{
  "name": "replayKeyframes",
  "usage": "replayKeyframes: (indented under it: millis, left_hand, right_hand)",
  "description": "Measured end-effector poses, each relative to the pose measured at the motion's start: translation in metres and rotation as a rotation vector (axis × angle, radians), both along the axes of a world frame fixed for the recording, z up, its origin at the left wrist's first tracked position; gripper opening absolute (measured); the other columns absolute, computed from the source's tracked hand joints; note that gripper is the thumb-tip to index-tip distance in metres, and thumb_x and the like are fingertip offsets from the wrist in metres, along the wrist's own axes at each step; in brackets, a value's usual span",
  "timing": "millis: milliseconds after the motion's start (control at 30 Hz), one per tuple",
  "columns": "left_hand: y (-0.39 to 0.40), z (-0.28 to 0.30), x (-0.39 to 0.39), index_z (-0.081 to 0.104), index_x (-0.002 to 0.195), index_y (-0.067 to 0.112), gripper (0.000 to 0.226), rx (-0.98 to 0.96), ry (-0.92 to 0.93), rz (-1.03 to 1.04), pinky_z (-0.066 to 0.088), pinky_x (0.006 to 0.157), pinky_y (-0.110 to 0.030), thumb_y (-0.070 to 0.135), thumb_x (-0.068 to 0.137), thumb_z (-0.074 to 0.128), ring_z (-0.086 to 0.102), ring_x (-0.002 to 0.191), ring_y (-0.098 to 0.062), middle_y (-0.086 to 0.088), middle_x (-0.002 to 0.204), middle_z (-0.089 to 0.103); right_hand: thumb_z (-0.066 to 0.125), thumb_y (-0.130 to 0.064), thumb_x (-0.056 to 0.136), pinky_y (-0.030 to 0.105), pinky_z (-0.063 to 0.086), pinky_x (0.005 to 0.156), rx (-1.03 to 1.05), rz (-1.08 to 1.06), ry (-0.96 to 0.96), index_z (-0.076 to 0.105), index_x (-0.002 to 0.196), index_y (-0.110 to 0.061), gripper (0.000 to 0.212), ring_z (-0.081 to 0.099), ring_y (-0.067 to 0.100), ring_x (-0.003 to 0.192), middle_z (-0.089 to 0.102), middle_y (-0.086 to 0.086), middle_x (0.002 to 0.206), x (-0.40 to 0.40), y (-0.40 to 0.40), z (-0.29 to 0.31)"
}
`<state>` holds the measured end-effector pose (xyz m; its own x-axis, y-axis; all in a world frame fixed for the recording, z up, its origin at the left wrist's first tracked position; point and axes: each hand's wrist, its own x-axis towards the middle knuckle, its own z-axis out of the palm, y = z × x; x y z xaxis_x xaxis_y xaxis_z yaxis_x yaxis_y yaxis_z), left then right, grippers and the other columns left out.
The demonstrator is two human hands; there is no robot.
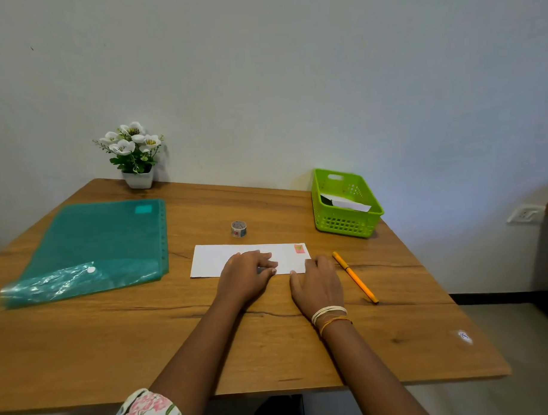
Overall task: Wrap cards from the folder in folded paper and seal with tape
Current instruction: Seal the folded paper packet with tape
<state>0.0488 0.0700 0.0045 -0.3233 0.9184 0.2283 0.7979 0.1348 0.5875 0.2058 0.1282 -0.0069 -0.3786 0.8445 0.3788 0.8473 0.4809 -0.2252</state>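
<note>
Far left on the counter [85,353]: a teal plastic folder [90,244], lying flat with its snap flap toward the near edge; behind it, against the wall, a small pot of white flowers [134,156]. Further right, near the middle: a small roll of patterned tape [238,229], standing just behind a long white folded paper [212,259], already fixed at its far right corner with a pink piece of tape [299,248]. Cards not visible; probably tucked inside the fold, though impossible to confirm.

Likely step: flattening and sealing the wrap. Best done by pressing firmly along the near edge, sliding outward from the centre to keep the crease sharp and the layers aligned, then holding the paper steady before reaching for more tape.

Left hand [247,270]: palm down on the paper's middle, fingers loosely bent, pressing, gripping nothing. Right hand [315,283]: flat, fingers fairly straight, fingertips touching the paper's right end, heel on the wood, holding nothing.

Beyond, to the right: an orange pen [356,277] lying diagonally, and a green basket [345,226] with paper inside
</note>
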Motion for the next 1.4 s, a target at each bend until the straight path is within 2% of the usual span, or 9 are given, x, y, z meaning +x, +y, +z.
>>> replayKeyframes:
  millis: [233, 333, 433, 600, 900, 1033, 1133, 1333, 1400]
  left_hand:
    - [0.001, 0.003, 0.019, 0.066, 0.119, 0.036, 0.028, -0.027, 0.098, 0.067, 0.035, 0.101, -0.039, 0.031, 0.094, 0.054, 0.045, 0.13, -0.011, 0.014, 0.135, 0.057]
    - [0.0, 0.005, 0.022, 0.069, 0.117, 0.031, 0.026, -0.006, 0.01, 0.056, 0.04, 0.099, -0.034, 0.029, 0.094, 0.055, 0.05, 0.125, -0.014, 0.01, 0.131, 0.061]
    - [-0.003, 0.011, 0.013, 0.068, 0.116, 0.029, 0.03, -0.025, -0.053, 0.199, 0.044, 0.096, -0.033, 0.036, 0.088, 0.064, 0.052, 0.121, -0.018, 0.004, 0.129, 0.061]
    - [-0.006, 0.027, 0.004, 0.053, 0.122, 0.02, 0.078, -0.346, 0.087, 0.484, 0.039, 0.095, -0.036, 0.066, 0.064, 0.075, 0.043, 0.122, -0.029, -0.013, 0.13, 0.048]
    - [0.006, 0.037, 0.007, 0.049, 0.119, 0.019, 0.089, -0.505, -0.063, 0.502, 0.051, 0.086, -0.04, 0.065, 0.051, 0.083, 0.056, 0.111, -0.029, -0.009, 0.12, 0.058]
    - [0.002, 0.036, 0.014, 0.058, 0.115, 0.024, 0.067, -0.493, -0.118, 0.405, 0.049, 0.074, -0.032, 0.057, 0.061, 0.081, 0.06, 0.104, -0.025, -0.003, 0.113, 0.062]
    - [-0.002, 0.038, 0.016, 0.059, 0.112, 0.014, 0.052, -0.463, -0.189, 0.437, 0.046, 0.07, -0.031, 0.049, 0.076, 0.075, 0.061, 0.103, -0.025, -0.005, 0.112, 0.063]
    - [-0.003, 0.044, 0.01, 0.06, 0.121, 0.005, 0.043, -0.321, -0.624, 0.47, 0.05, 0.081, -0.035, 0.03, 0.086, 0.069, 0.062, 0.103, -0.03, -0.013, 0.118, 0.064]
    - [-0.004, 0.041, 0.013, 0.062, 0.115, 0.003, 0.037, -0.214, -0.775, 0.517, 0.053, 0.083, -0.037, 0.024, 0.085, 0.07, 0.064, 0.098, -0.032, -0.015, 0.115, 0.066]
  right_hand:
    - [0.037, -0.047, 0.093, 0.039, 0.036, 0.102, -0.112, -0.028, -0.084, 0.041, 0.141, -0.016, 0.057, 0.037, 0.022, 0.132, 0.043, 0.002, 0.144, -0.003, 0.005, -0.003]
    - [0.035, -0.045, 0.093, 0.043, 0.026, 0.109, -0.165, -0.038, -0.102, 0.033, 0.146, -0.017, 0.06, 0.029, 0.022, 0.14, 0.033, 0.0, 0.153, -0.008, 0.015, -0.001]
    - [0.032, -0.041, 0.093, 0.046, 0.021, 0.112, -0.197, -0.009, -0.132, 0.03, 0.148, -0.018, 0.059, 0.024, 0.023, 0.143, 0.029, -0.001, 0.156, -0.012, 0.023, 0.005]
    - [0.03, -0.04, 0.093, 0.048, 0.019, 0.112, -0.217, 0.01, -0.142, 0.029, 0.148, -0.02, 0.059, 0.022, 0.023, 0.144, 0.027, -0.002, 0.157, -0.012, 0.025, 0.005]
    - [0.031, -0.04, 0.091, 0.049, 0.018, 0.113, -0.236, 0.014, -0.135, 0.028, 0.149, -0.02, 0.061, 0.021, 0.023, 0.145, 0.026, -0.001, 0.158, -0.012, 0.024, 0.005]
    - [0.03, -0.037, 0.091, 0.049, 0.018, 0.114, -0.26, 0.01, -0.119, 0.028, 0.149, -0.019, 0.06, 0.02, 0.023, 0.145, 0.024, 0.0, 0.158, -0.011, 0.023, 0.006]
    - [0.032, -0.037, 0.094, 0.047, 0.018, 0.114, -0.261, 0.007, -0.071, 0.024, 0.15, -0.017, 0.06, 0.022, 0.021, 0.145, 0.023, 0.002, 0.158, -0.01, 0.021, 0.009]
    - [0.04, -0.044, 0.095, 0.04, 0.016, 0.119, -0.371, 0.058, 0.072, 0.023, 0.151, -0.014, 0.066, 0.021, 0.021, 0.146, 0.027, 0.005, 0.157, -0.001, 0.0, 0.012]
    - [0.047, -0.044, 0.093, 0.038, 0.029, 0.114, -0.441, 0.057, 0.267, 0.034, 0.147, -0.018, 0.062, 0.037, 0.022, 0.139, 0.041, 0.003, 0.151, 0.004, -0.011, 0.012]
